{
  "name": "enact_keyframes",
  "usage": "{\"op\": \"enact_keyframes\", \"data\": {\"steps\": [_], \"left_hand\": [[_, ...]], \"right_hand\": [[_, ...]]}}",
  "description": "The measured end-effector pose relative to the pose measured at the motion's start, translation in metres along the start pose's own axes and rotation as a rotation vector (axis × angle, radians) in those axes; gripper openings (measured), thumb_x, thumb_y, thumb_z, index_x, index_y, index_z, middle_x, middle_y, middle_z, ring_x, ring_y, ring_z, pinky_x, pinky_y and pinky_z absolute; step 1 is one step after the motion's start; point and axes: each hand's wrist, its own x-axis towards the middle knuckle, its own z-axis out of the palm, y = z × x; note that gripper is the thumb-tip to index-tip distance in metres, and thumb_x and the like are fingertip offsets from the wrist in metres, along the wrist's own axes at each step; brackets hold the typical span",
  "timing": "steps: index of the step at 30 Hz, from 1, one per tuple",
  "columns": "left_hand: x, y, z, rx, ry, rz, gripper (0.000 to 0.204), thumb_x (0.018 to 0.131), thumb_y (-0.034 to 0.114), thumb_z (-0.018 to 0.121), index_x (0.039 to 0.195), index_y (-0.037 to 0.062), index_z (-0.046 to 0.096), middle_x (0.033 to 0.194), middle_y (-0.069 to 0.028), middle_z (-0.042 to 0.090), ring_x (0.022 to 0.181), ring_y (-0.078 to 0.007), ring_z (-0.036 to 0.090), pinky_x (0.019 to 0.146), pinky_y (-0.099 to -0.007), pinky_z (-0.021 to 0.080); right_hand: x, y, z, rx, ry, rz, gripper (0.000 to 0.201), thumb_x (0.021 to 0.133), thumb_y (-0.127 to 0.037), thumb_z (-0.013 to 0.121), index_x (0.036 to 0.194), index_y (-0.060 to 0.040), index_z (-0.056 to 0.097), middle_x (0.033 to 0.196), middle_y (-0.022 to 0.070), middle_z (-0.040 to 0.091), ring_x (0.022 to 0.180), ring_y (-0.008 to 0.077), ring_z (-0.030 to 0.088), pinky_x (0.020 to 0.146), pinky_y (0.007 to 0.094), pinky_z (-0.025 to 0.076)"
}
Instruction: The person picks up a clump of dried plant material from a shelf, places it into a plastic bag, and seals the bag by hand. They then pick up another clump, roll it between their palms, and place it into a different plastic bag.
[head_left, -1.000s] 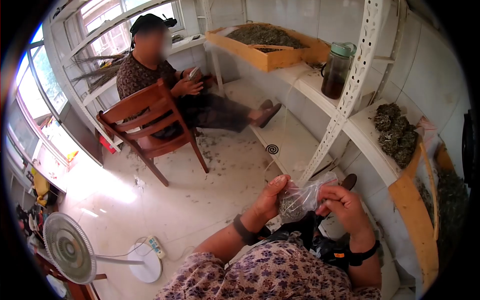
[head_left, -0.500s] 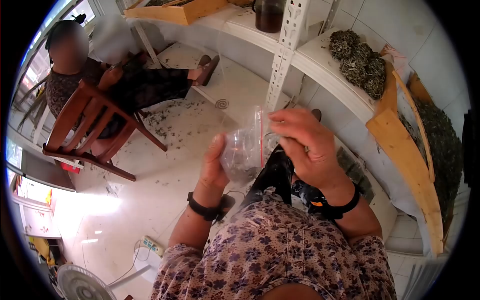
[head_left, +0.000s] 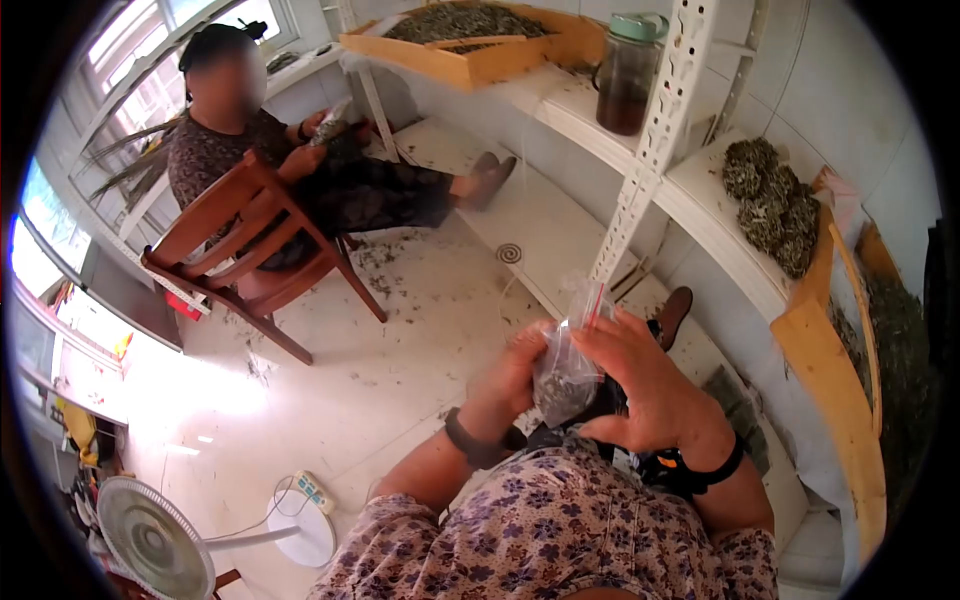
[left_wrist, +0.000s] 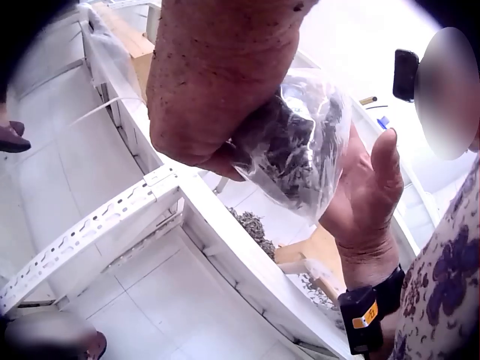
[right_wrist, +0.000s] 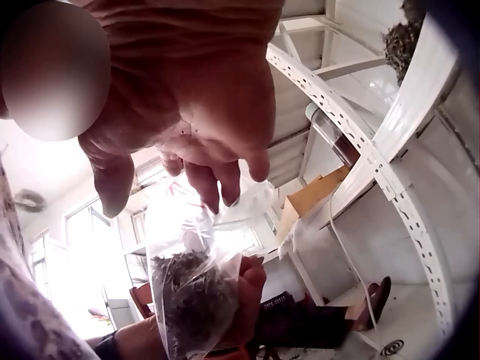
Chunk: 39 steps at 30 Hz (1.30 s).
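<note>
A clear zip bag (head_left: 565, 388) with a red strip along its top holds dried, shredded plant material. My left hand (head_left: 508, 378) grips the bag by its side; in the right wrist view its curled fingers (right_wrist: 249, 296) show against the plastic. Over the bag's upper part lies my right hand (head_left: 655, 390), fingers fairly straight and touching the plastic near the red strip, thumb held apart lower down. The left wrist view shows the filled bag (left_wrist: 300, 150) between both hands, with the right palm (left_wrist: 364, 184) behind it.
Another person (head_left: 230, 130) sits on a wooden chair (head_left: 230, 225), holding a small bag. White shelving (head_left: 660, 140) on my right carries a bottle (head_left: 625, 85), dried plant clumps (head_left: 770, 205) and wooden trays (head_left: 480, 68). A fan (head_left: 155, 540) stands left; a mosquito coil (head_left: 508, 253) lies ahead.
My right hand has gone from pinching the bag's mouth to straighter fingers laid against its top. The left hand keeps its grip. The head view swung right and back.
</note>
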Motion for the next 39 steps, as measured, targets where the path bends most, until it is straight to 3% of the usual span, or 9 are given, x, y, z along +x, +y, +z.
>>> {"op": "enact_keyframes", "data": {"steps": [8, 9, 13, 16, 20, 24, 30, 37, 39], "left_hand": [[0.003, -0.013, 0.006, 0.024, 0.002, -0.019, 0.018, 0.089, 0.022, 0.053, 0.098, 0.0068, 0.056, 0.09, -0.0046, 0.062, 0.079, -0.0147, 0.06, 0.073, -0.0292, 0.051], [0.003, -0.011, 0.005, 0.015, 0.045, -0.016, 0.018, 0.089, 0.023, 0.053, 0.096, 0.0073, 0.056, 0.088, -0.004, 0.061, 0.078, -0.0145, 0.059, 0.072, -0.0293, 0.051], [0.004, -0.008, 0.002, 0.015, 0.153, 0.003, 0.017, 0.089, 0.026, 0.054, 0.092, 0.0089, 0.054, 0.084, -0.0021, 0.059, 0.076, -0.014, 0.057, 0.07, -0.0297, 0.05], [0.008, -0.011, -0.006, 0.02, 0.132, 0.04, 0.024, 0.089, 0.03, 0.055, 0.095, 0.0069, 0.056, 0.088, -0.0043, 0.061, 0.078, -0.0161, 0.059, 0.072, -0.0313, 0.051], [0.012, -0.008, -0.009, 0.053, 0.08, 0.086, 0.025, 0.089, 0.031, 0.054, 0.093, 0.0069, 0.057, 0.089, -0.0046, 0.062, 0.079, -0.0161, 0.059, 0.072, -0.0317, 0.051], [0.005, -0.002, 0.01, 0.089, 0.13, 0.147, 0.016, 0.089, 0.026, 0.054, 0.088, 0.0108, 0.051, 0.08, 0.0007, 0.054, 0.073, -0.0115, 0.054, 0.068, -0.0269, 0.047], [0.003, -0.005, 0.016, 0.11, 0.113, 0.184, 0.017, 0.089, 0.027, 0.053, 0.087, 0.011, 0.05, 0.079, 0.0003, 0.053, 0.07, -0.0109, 0.052, 0.064, -0.0253, 0.046], [-0.003, -0.002, 0.032, 0.156, 0.137, 0.166, 0.015, 0.091, 0.025, 0.051, 0.086, 0.0103, 0.051, 0.075, 0.0016, 0.052, 0.066, -0.0086, 0.051, 0.061, -0.0232, 0.044], [-0.003, -0.002, 0.034, 0.18, 0.141, 0.166, 0.015, 0.091, 0.024, 0.051, 0.086, 0.0101, 0.052, 0.074, 0.0021, 0.052, 0.065, -0.0078, 0.05, 0.06, -0.0224, 0.044]], "right_hand": [[-0.019, 0.01, 0.007, 0.055, 0.157, 0.043, 0.049, 0.07, 0.004, 0.058, 0.117, -0.0056, 0.054, 0.095, 0.0146, 0.06, 0.087, 0.0261, 0.06, 0.091, 0.0425, 0.043], [-0.026, 0.009, 0.01, 0.256, 0.229, 0.106, 0.047, 0.074, 0.005, 0.056, 0.121, -0.0041, 0.051, 0.087, 0.0118, 0.063, 0.079, 0.0213, 0.063, 0.074, 0.0352, 0.051], [-0.045, -0.003, -0.011, 0.7, 0.186, 0.279, 0.048, 0.081, 0.003, 0.052, 0.128, -0.0019, 0.042, 0.088, 0.0141, 0.064, 0.08, 0.0155, 0.062, 0.049, 0.0231, 0.05], [-0.049, -0.001, -0.012, 0.937, 0.164, 0.301, 0.05, 0.082, 0.004, 0.049, 0.131, -0.002, 0.037, 0.088, 0.0167, 0.063, 0.081, 0.0193, 0.063, 0.05, 0.0246, 0.051], [-0.05, 0.005, -0.002, 1.139, 0.43, 0.491, 0.044, 0.089, -0.005, 0.043, 0.132, -0.0015, 0.034, 0.102, 0.0213, 0.058, 0.082, 0.0257, 0.063, 0.063, 0.0317, 0.055], [-0.055, 0.011, 0.006, 1.152, 0.483, 0.614, 0.041, 0.09, -0.007, 0.041, 0.13, 0.0016, 0.034, 0.104, 0.0228, 0.056, 0.086, 0.029, 0.062, 0.07, 0.0348, 0.054], [-0.052, 0.006, 0.012, 1.457, 0.822, 0.571, 0.042, 0.084, -0.002, 0.044, 0.126, 0.0017, 0.038, 0.109, 0.0214, 0.056, 0.09, 0.0337, 0.061, 0.074, 0.0414, 0.053], [-0.061, 0.016, 0.017, 1.431, 0.37, 0.664, 0.03, 0.082, 0.004, 0.042, 0.108, 0.0031, 0.056, 0.107, 0.0193, 0.06, 0.097, 0.0323, 0.06, 0.082, 0.0391, 0.05], [-0.061, 0.011, 0.019, 0.975, 0.23, 0.525, 0.03, 0.081, 0.004, 0.045, 0.107, 0.0005, 0.058, 0.11, 0.0148, 0.06, 0.095, 0.0278, 0.061, 0.083, 0.037, 0.05]]}}
